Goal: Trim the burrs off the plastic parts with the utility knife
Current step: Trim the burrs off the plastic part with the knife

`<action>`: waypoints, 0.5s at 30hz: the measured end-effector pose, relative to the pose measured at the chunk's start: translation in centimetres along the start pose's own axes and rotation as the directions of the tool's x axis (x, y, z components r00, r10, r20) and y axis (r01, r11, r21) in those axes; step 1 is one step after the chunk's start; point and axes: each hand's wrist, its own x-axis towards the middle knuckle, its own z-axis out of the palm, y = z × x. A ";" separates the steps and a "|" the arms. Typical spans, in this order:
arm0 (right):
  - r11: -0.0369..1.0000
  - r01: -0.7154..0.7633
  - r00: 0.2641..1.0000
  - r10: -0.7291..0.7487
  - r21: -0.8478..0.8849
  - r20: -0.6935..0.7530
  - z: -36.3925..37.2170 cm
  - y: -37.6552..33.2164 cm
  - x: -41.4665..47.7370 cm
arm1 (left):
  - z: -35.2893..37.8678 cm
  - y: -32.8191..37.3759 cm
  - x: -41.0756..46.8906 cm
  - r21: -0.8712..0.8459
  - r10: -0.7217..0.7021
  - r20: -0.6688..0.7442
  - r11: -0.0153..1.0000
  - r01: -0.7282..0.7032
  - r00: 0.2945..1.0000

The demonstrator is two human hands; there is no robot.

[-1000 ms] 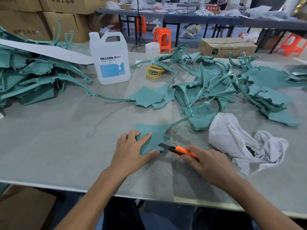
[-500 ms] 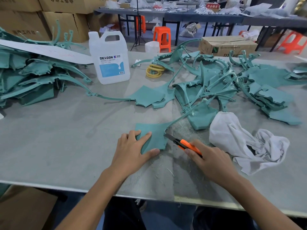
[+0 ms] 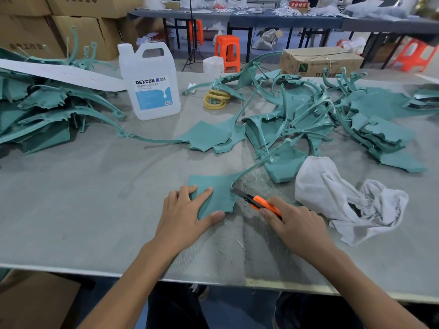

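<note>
A teal plastic part (image 3: 218, 191) with a flat fan-shaped plate and a long thin arm lies on the grey table (image 3: 83, 205) in front of me. My left hand (image 3: 185, 212) presses the plate down, fingers spread on top and thumb at its near edge. My right hand (image 3: 297, 224) grips an orange utility knife (image 3: 261, 203); its blade tip touches the plate's right edge, near where the arm starts. Fine plastic shavings (image 3: 237, 245) lie on the table around the hands.
A heap of teal parts (image 3: 320, 119) covers the back right, another stack (image 3: 42, 117) the left. A white DEXCON jug (image 3: 149, 84) and yellow rings (image 3: 215, 99) stand behind. A white rag (image 3: 344, 198) lies right of the knife. The table's near edge (image 3: 213, 283) runs below my wrists.
My right hand has slid the knife away from me along the plate's right edge, from its near corner up toward the arm. The left hand has stayed pressed on the plate.
</note>
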 end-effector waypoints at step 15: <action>0.994 0.101 0.988 -0.096 0.037 -0.122 0.2 0.0 -1.7 | 0.1 0.3 -0.3 -0.038 -0.036 -0.056 0.999 0.034 0.998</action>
